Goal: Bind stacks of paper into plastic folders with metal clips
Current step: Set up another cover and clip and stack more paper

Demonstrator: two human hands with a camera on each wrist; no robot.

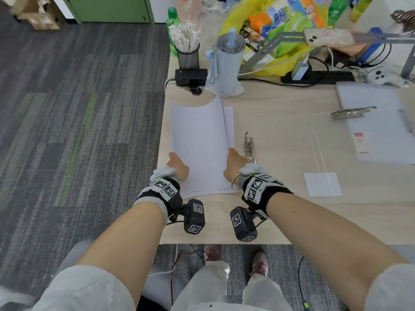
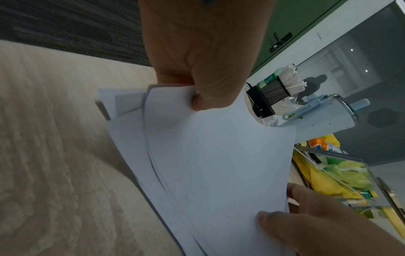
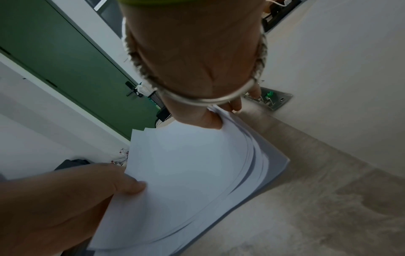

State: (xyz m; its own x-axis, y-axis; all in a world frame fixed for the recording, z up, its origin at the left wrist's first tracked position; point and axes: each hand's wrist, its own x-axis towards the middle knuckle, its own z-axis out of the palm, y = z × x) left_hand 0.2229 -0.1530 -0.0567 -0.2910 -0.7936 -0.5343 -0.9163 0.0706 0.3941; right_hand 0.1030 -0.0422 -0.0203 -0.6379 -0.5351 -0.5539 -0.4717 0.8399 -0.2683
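So this looks like the squaring-up step to me: the paper stack [image 1: 199,144] is held by both hands and its sheets are fanned, edges not lined up, as the right wrist view shows pretty clearly. The left hand [image 1: 178,166] pinches the stack's left edge, thumb on top, and the right hand [image 1: 234,163] pinches the right edge the same way, so both are closed on the paper. The sheets bow upward between them, with the near end down by the counter [image 1: 280,216] at its left edge.

The metal clip [image 1: 248,145] lies flat on the counter just right of the right hand, not touching the paper. A clear plastic folder [image 1: 325,140] lies further right, well apart from the stack.

My guess for the next move: tap the sheets flush, then carry them over to the folder and line one edge up for the clip. The loose sheets could slide, so the pinch needs to stay even on both sides.
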